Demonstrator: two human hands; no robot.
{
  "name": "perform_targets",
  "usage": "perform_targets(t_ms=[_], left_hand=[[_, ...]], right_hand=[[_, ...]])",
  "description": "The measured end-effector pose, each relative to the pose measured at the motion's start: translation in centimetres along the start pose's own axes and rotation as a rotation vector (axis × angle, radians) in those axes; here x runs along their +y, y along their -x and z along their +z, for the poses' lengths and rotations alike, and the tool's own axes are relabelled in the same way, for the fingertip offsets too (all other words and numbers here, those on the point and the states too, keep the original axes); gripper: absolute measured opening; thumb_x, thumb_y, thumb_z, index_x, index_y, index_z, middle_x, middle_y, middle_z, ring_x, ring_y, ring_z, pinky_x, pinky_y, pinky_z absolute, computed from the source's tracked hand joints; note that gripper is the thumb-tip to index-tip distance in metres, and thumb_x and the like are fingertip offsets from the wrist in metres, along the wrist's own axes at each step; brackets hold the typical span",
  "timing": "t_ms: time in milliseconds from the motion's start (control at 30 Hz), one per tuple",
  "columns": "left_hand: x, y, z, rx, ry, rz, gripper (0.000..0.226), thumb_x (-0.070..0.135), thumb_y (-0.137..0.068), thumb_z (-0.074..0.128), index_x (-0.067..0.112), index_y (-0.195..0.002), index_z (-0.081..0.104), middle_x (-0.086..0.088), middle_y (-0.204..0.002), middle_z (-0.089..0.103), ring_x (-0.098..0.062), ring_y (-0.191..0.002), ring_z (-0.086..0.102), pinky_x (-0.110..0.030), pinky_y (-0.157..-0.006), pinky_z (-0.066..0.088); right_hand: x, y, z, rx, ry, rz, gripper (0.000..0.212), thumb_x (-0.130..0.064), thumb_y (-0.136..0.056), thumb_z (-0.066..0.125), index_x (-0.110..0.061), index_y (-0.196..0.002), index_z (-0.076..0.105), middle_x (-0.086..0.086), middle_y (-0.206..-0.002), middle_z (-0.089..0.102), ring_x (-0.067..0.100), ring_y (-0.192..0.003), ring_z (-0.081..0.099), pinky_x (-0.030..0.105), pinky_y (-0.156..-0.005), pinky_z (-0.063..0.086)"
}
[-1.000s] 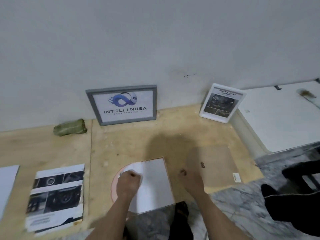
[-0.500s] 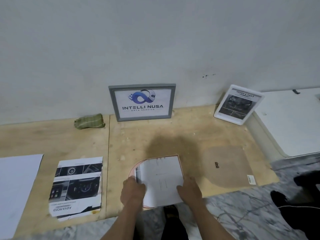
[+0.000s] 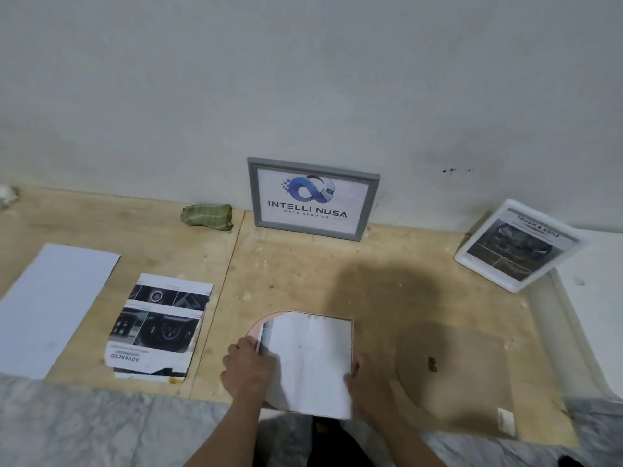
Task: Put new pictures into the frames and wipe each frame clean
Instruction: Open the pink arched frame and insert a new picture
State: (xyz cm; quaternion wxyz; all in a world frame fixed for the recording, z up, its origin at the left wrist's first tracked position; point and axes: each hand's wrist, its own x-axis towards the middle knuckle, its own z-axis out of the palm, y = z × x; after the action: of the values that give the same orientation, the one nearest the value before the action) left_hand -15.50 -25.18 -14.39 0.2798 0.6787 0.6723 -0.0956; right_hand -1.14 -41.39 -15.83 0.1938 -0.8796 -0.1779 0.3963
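A pink arch-shaped frame [image 3: 253, 329] lies flat on the plywood near its front edge, with a white picture sheet [image 3: 310, 358] lying back side up on it. My left hand [image 3: 247, 367] pinches the sheet's left edge. My right hand [image 3: 365, 379] grips its lower right corner. To the right lies the brown arch-shaped backing board [image 3: 458, 375] with a small metal hanger on it. A grey frame [image 3: 312, 198] with a logo print leans on the wall. A white frame [image 3: 517, 246] with a car print leans at the far right.
A stack of car prints [image 3: 158, 326] and a blank white sheet [image 3: 50, 308] lie on the left of the plywood [image 3: 303, 274]. A folded green cloth [image 3: 207, 215] sits by the wall. Marble floor runs along the front, and a white panel lies at the right edge.
My left hand moved from a fist on top of the sheet to gripping its left edge. My right hand came in from the board and took the sheet's right side. The view swung left.
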Motion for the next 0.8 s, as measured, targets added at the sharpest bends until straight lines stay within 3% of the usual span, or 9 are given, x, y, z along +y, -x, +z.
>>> perform_targets(t_ms=[67, 167, 233, 433, 533, 567, 633, 700, 800], left_hand=[[-0.3, -0.3, -0.3, 0.012, 0.022, 0.005, 0.026, 0.032, -0.09, 0.06, 0.019, -0.111, 0.054, -0.004, -0.111, 0.062, -0.024, -0.103, 0.058, -0.038, -0.085, 0.049], [-1.2, -0.7, -1.0, 0.048, 0.11, 0.008, 0.006, 0.024, -0.092, 0.059, 0.023, -0.088, 0.054, 0.0, -0.082, 0.063, -0.024, -0.078, 0.056, -0.033, -0.074, 0.049], [-1.7, -0.8, -1.5, 0.036, 0.179, 0.006, 0.013, 0.021, -0.089, 0.063, 0.024, -0.078, 0.056, 0.002, -0.072, 0.059, -0.025, -0.074, 0.056, -0.03, -0.069, 0.046], [-3.5, -2.3, -2.2, -0.096, 0.38, -0.005, 0.023, 0.014, -0.077, 0.076, 0.027, -0.06, 0.067, 0.0, -0.074, 0.073, -0.025, -0.081, 0.067, -0.03, -0.073, 0.047], [-4.3, -2.6, -2.6, -0.113, 0.418, 0.049, 0.027, 0.013, -0.08, 0.073, 0.027, -0.058, 0.068, 0.007, -0.068, 0.071, -0.017, -0.074, 0.064, -0.029, -0.069, 0.044], [-4.5, -2.6, -2.8, -0.134, 0.442, 0.086, 0.035, 0.01, -0.082, 0.072, 0.029, -0.053, 0.065, 0.011, -0.061, 0.067, -0.014, -0.069, 0.061, -0.029, -0.067, 0.043], [-5.3, -2.5, -3.6, -0.178, 0.514, 0.134, 0.046, 0.002, -0.084, 0.069, 0.028, -0.047, 0.057, 0.013, -0.053, 0.059, -0.012, -0.063, 0.054, -0.029, -0.066, 0.045], [-5.8, -2.4, -4.2, -0.257, 0.642, 0.12, 0.036, -0.007, -0.086, 0.065, 0.012, -0.056, 0.06, 0.004, -0.058, 0.057, -0.014, -0.064, 0.052, -0.022, -0.06, 0.049], [-7.1, -2.8, -4.9, -0.332, 0.676, 0.042, 0.025, -0.009, -0.085, 0.067, 0.003, -0.063, 0.068, 0.001, -0.062, 0.06, -0.013, -0.062, 0.055, -0.021, -0.056, 0.05]], right_hand=[[0.2, -0.5, -0.3, 0.021, 0.027, -0.038, 0.007, -0.018, -0.088, 0.049, -0.021, -0.083, 0.045, 0.0, -0.077, 0.05, 0.017, -0.071, 0.051, 0.03, -0.064, 0.038], [0.5, -1.0, -1.0, -0.001, 0.086, -0.085, 0.025, -0.015, -0.087, 0.051, -0.022, -0.068, 0.037, -0.004, -0.064, 0.043, 0.013, -0.061, 0.041, 0.031, -0.061, 0.035], [0.5, -1.2, -1.4, -0.027, 0.115, -0.08, 0.022, -0.016, -0.087, 0.051, -0.02, -0.069, 0.04, -0.003, -0.065, 0.045, 0.013, -0.063, 0.043, 0.033, -0.062, 0.037], [-1.0, -1.3, -2.8, -0.047, 0.135, -0.095, 0.013, -0.016, -0.097, 0.045, -0.015, -0.089, 0.056, -0.007, -0.072, 0.047, 0.016, -0.077, 0.051, 0.023, -0.062, 0.038], [-1.3, -1.9, -2.9, -0.011, 0.043, -0.069, 0.035, -0.002, -0.095, 0.048, -0.023, -0.072, 0.066, -0.002, -0.072, 0.05, 0.028, -0.08, 0.056, 0.043, -0.082, 0.047], [-1.5, -2.0, -2.8, -0.018, 0.039, -0.074, 0.039, -0.002, -0.093, 0.047, -0.025, -0.068, 0.065, -0.001, -0.072, 0.051, 0.026, -0.077, 0.056, 0.044, -0.082, 0.047], [-2.9, -1.8, -2.5, -0.033, 0.055, -0.063, 0.022, -0.009, -0.09, 0.049, -0.024, -0.078, 0.06, -0.001, -0.078, 0.056, 0.021, -0.078, 0.057, 0.032, -0.07, 0.045], [-3.9, -1.6, -2.4, -0.057, 0.033, -0.085, 0.006, -0.013, -0.089, 0.052, -0.017, -0.088, 0.057, 0.001, -0.081, 0.056, 0.014, -0.073, 0.054, 0.023, -0.06, 0.04], [-5.2, -1.7, -1.4, -0.161, 0.082, -0.127, 0.018, -0.018, -0.091, 0.057, -0.01, -0.107, 0.056, 0.003, -0.092, 0.056, 0.012, -0.076, 0.054, 0.017, -0.059, 0.041]])
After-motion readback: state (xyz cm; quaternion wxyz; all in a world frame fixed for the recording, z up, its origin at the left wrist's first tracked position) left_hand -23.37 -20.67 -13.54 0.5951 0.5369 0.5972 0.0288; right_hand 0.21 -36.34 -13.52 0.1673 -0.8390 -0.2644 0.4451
